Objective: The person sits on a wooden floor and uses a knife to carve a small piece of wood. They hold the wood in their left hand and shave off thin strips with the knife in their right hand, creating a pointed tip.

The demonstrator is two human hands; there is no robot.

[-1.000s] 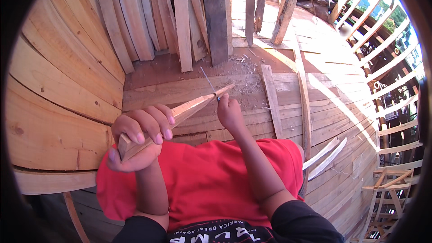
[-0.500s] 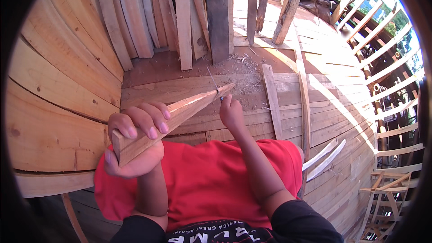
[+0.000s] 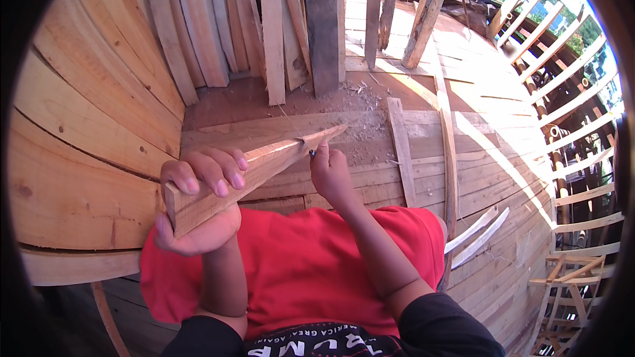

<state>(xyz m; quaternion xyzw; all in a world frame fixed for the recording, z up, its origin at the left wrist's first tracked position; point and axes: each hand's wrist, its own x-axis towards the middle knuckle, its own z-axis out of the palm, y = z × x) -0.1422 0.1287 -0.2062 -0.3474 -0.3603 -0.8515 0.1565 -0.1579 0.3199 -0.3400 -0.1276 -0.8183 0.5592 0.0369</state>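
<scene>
A long piece of wood (image 3: 264, 162) slants up and to the right across the view, tapering to a narrow far end. My left hand (image 3: 202, 198) is closed around its thick near end, fingers over the top and thumb below. At the narrow part, my right hand (image 3: 332, 170) is closed on a knife. Only a bit of the dark handle (image 3: 312, 153) shows beside its fingers. The thin blade (image 3: 291, 123) crosses the wood and points up and left; a small curl sits where it meets the wood.
Wood shavings (image 3: 360, 102) litter the plank floor (image 3: 278, 125) beyond the wood. A curved plank wall (image 3: 86, 158) rises at left. Upright boards (image 3: 271, 33) and a dark post (image 3: 319, 26) stand ahead. Two pale curved strips (image 3: 479, 235) lie at right, with a loose board (image 3: 400, 145) nearer the middle.
My right hand has drawn back along the wood toward my left hand, bringing the blade with it. My left hand keeps its hold with hardly any movement.
</scene>
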